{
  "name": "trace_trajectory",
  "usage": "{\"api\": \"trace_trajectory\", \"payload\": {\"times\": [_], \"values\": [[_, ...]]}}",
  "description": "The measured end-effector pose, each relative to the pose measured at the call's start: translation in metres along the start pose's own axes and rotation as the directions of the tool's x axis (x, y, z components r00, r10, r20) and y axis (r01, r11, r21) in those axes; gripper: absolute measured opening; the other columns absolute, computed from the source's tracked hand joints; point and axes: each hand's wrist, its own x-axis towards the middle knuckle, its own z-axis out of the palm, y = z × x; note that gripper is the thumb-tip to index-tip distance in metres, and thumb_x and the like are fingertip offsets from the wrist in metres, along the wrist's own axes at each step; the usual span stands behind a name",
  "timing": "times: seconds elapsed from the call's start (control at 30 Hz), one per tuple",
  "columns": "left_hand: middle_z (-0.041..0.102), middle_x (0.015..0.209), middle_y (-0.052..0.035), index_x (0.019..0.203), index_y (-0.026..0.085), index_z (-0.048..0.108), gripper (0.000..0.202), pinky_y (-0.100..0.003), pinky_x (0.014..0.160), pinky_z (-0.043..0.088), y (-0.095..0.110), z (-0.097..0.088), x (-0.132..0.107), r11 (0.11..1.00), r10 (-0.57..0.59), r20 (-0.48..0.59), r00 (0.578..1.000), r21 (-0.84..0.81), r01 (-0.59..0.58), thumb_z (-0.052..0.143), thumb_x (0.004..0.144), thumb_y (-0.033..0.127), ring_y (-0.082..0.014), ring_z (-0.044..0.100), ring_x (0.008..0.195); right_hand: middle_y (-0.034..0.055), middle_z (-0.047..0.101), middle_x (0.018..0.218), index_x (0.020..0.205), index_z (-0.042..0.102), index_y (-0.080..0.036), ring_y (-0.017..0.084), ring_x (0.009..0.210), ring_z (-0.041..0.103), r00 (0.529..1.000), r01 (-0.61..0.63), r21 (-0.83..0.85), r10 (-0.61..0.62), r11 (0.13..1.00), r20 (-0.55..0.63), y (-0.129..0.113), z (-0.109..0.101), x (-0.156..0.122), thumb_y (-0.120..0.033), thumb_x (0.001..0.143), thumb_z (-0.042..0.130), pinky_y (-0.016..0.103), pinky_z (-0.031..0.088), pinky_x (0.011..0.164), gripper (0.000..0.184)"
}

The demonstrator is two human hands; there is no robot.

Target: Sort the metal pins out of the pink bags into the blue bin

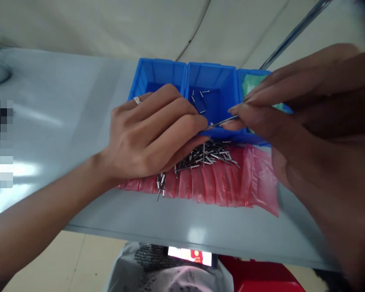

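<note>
My left hand (153, 136), a ring on one finger, is closed with its fingertips pinched at the left end of a thin metal pop rivet (223, 121). My right hand (310, 109), large and close to the camera, pinches the other end of this rivet between thumb and fingers. Just below them, a heap of loose pop rivets (208, 153) lies on a row of pink plastic zip bags (203, 186). Several rivets stick out under my left palm. Behind the fingers stands a blue bin (213, 75) with a few rivets inside.
Left of that bin is another blue bin (162, 67), partly hidden by my left hand. A third blue bin (241, 75) on the right holds a green plastic packet (252, 83). All stand on a grey table (88, 97). Below its front edge are a plastic bag (170, 280) and a red object (261, 278).
</note>
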Motion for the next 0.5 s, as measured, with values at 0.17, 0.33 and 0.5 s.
{"api": "trace_trajectory", "payload": {"times": [0.17,0.33,0.5], "values": [[0.079,0.096,-0.0082,0.118,0.015,0.069,0.017,-0.039,0.067,0.062,0.003,0.001,-0.002,0.997,-0.071,-0.009,0.997,0.016,0.071,0.074,0.102,0.017,-0.0259,0.079,0.089,0.0036,0.078,0.102,0.090,0.081,-0.034,0.028,0.108,0.076,0.995,0.057,0.141,-0.044,0.988,-0.095,0.014,0.014,-0.009,-0.023,0.098,0.087,0.043,0.068,0.072,0.015],[0.079,0.102,-0.0087,0.120,0.015,0.067,0.018,-0.039,0.068,0.058,0.004,0.002,-0.004,0.992,-0.118,0.018,0.993,-0.044,0.119,0.072,0.104,0.021,-0.0261,0.078,0.091,0.0098,0.079,0.106,0.099,0.085,-0.030,0.032,0.113,0.076,0.988,0.088,0.146,-0.068,0.985,-0.139,0.035,0.012,-0.015,-0.031,0.099,0.087,0.042,0.065,0.062,0.003],[0.079,0.102,-0.0089,0.111,0.019,0.069,0.007,-0.041,0.072,0.056,0.001,0.006,-0.005,0.994,-0.096,-0.021,0.995,-0.059,0.095,0.067,0.105,0.020,-0.0258,0.075,0.093,0.0036,0.081,0.110,0.103,0.086,-0.032,0.026,0.101,0.078,0.993,0.060,0.181,-0.039,0.982,-0.115,0.033,0.013,-0.015,-0.027,0.097,0.088,0.039,0.064,0.062,0.008]]}}
